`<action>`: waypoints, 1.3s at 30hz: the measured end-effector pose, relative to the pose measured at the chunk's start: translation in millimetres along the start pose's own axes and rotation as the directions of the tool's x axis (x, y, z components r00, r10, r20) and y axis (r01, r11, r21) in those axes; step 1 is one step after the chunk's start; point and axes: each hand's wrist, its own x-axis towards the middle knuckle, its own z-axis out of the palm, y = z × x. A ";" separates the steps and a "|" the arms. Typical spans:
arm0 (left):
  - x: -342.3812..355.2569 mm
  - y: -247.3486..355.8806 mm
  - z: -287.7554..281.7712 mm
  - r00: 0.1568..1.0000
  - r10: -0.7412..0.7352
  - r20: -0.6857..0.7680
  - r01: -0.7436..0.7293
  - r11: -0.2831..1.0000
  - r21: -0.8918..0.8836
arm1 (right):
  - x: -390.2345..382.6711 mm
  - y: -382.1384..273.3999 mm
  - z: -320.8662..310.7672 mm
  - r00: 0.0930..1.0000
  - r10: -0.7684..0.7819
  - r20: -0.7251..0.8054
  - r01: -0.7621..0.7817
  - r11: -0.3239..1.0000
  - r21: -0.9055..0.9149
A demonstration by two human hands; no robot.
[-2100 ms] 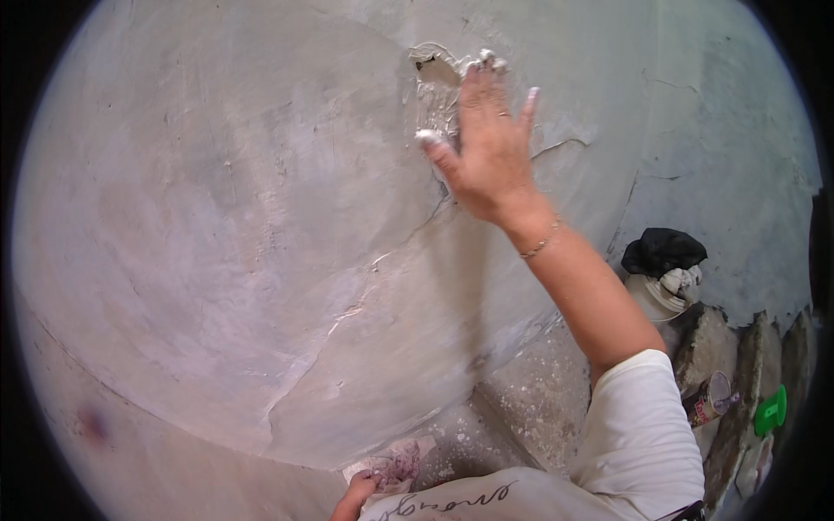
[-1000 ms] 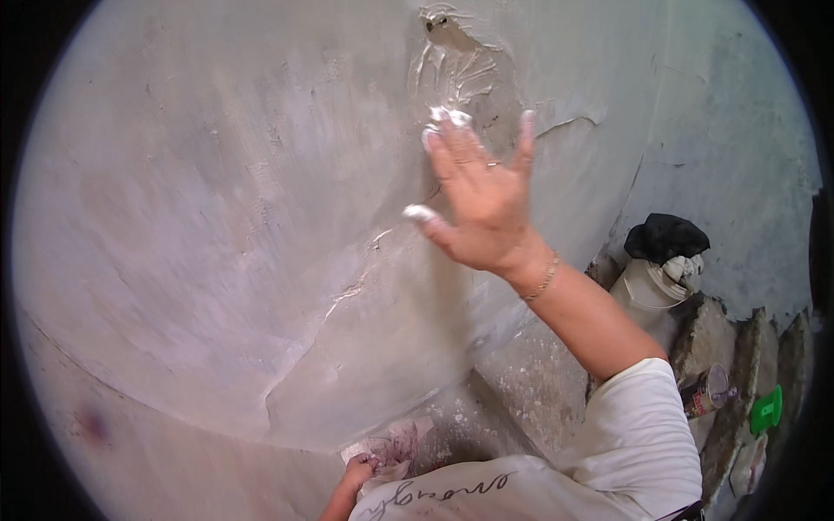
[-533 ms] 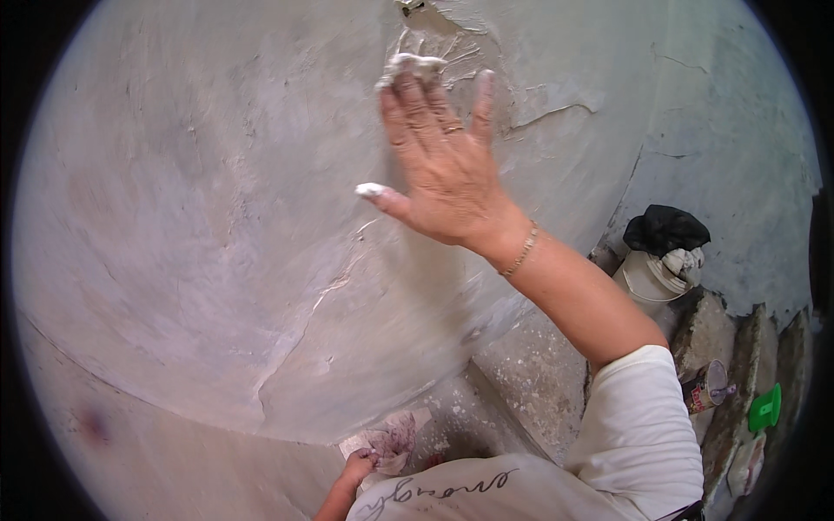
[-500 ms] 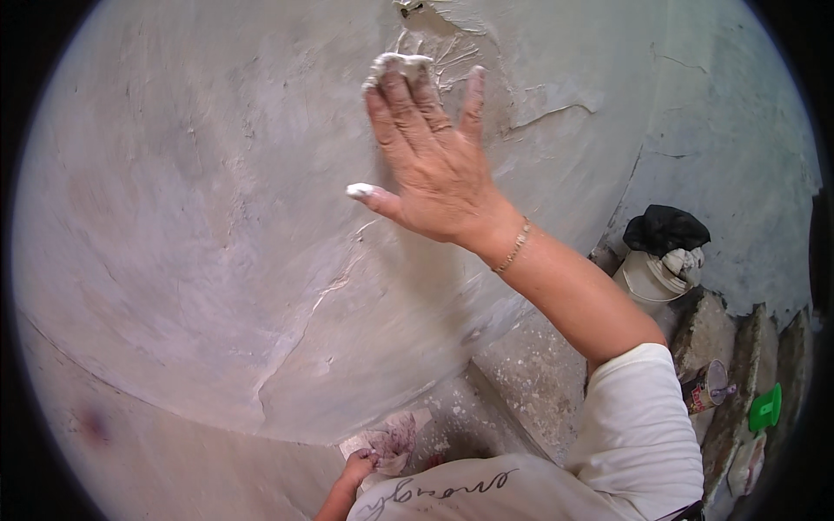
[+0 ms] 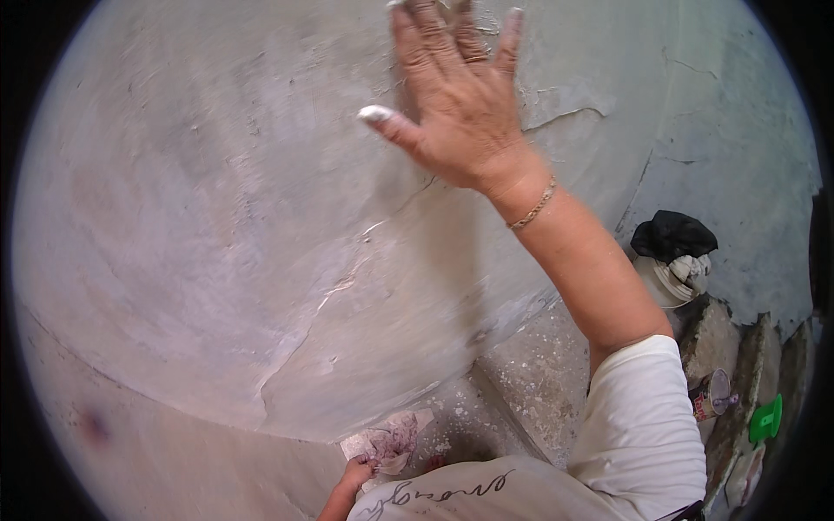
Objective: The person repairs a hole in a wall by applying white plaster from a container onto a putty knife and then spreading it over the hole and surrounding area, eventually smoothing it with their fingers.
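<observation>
Up high, our right hand (image 5: 456, 104) presses flat, fingers spread, on the cracked plaster wall (image 5: 217, 200); our left hand (image 5: 354, 476) grips a crumpled paper (image 5: 387, 438).

White short sleeve (image 5: 643, 417), thin gold bracelet (image 5: 532, 207)

Right hand raised flat, left hand low and closed.
Right hand (image 5: 456, 113) is spread open, palm away from the camera, fingers (image 5: 421, 43) pointing up and running out of the frame's top edge; the thumb juts left, its tip white-coated. The right forearm slopes down-right from the wrist, which bears a thin chain, to a white sleeve. Left hand (image 5: 358, 473) sits far below the right hand, fingers curled shut on paper (image 5: 387, 438).
</observation>
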 end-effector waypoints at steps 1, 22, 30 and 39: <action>0.9 2.7 0.8 1.000 0.021 0.005 -0.021 1.000 0.017 | 1.4 -1.0 2.4 1.000 -0.002 -0.021 0.002 1.000 -0.018; 22.3 -6.5 -2.5 0.998 0.053 -0.023 -0.054 0.997 -0.062 | -4.8 11.1 -45.0 0.990 0.138 -0.007 -0.126 0.922 0.367; 12.4 -2.3 0.9 0.999 0.039 -0.024 -0.040 0.999 -0.028 | 52.8 50.0 -54.6 0.860 0.242 0.450 -0.492 0.629 0.602; 16.8 8.0 4.3 0.996 0.085 0.004 -0.083 0.985 -0.152 | 54.0 42.8 -58.1 0.931 0.310 0.193 -0.355 0.647 0.675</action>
